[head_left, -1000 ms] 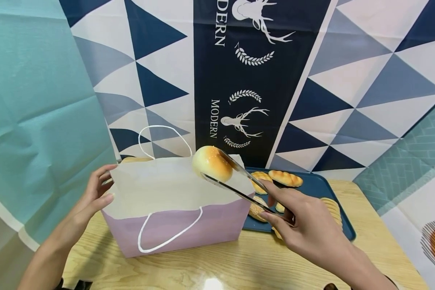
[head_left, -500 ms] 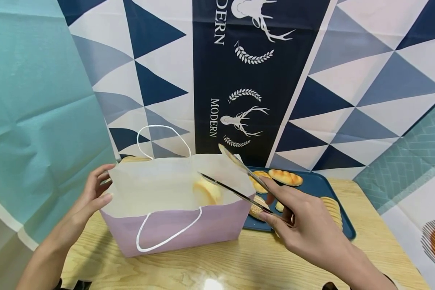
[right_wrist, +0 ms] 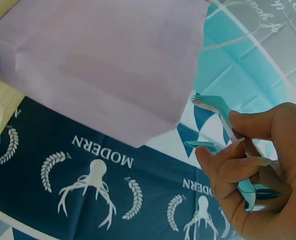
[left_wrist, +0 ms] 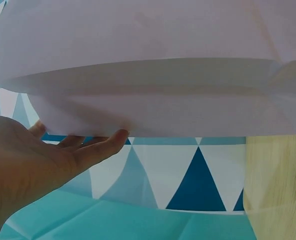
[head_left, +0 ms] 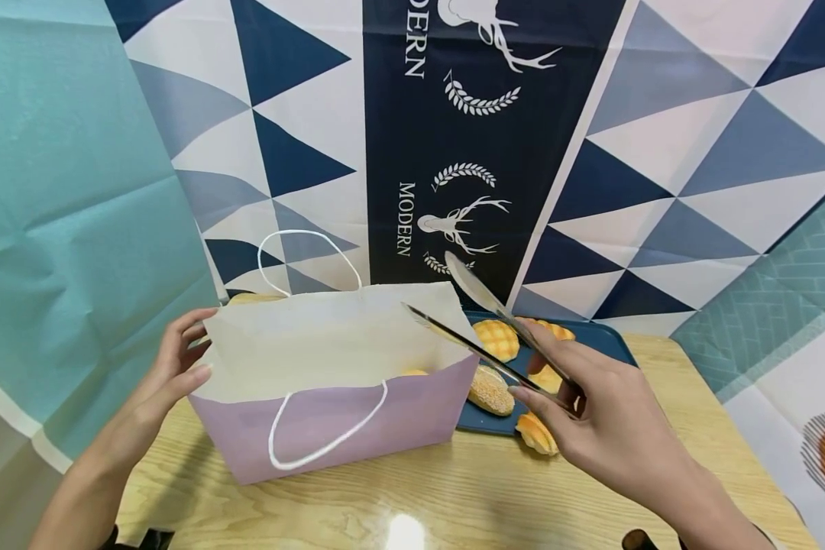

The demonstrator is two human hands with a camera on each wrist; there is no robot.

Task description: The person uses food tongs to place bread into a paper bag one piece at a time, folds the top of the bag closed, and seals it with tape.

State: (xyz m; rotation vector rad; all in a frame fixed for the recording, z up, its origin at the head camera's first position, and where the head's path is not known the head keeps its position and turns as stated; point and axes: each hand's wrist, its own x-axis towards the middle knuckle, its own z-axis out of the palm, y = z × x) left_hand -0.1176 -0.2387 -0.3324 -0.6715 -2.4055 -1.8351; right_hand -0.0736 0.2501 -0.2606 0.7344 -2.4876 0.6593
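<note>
My right hand (head_left: 605, 405) holds a pair of metal tongs (head_left: 480, 290), thumb on one arm and fingers on the other. The tongs' tips stand apart with nothing between them, above the bag's right end. In the right wrist view, the toothed tip of the tongs (right_wrist: 213, 101) shows beside the bag. A lilac paper bag (head_left: 357, 424) with white cord handles stands open on the table. Just over its front rim shows a sliver of a yellow bun (head_left: 415, 373); the rest is hidden inside. My left hand (head_left: 168, 367) rests its fingertips at the bag's left rim.
Right of the bag lies a blue tray (head_left: 608, 340) with several breads, among them a sesame roll (head_left: 493, 391) and a grid-scored bun (head_left: 498, 338). A ridged roll (head_left: 536, 434) sits at the tray's front edge. A patterned cloth (head_left: 316, 153) hangs close behind.
The round bun has left the tongs and dropped into the bag. My right hand has since drawn the spread tongs slightly up and right. The left hand has stayed at the rim.
</note>
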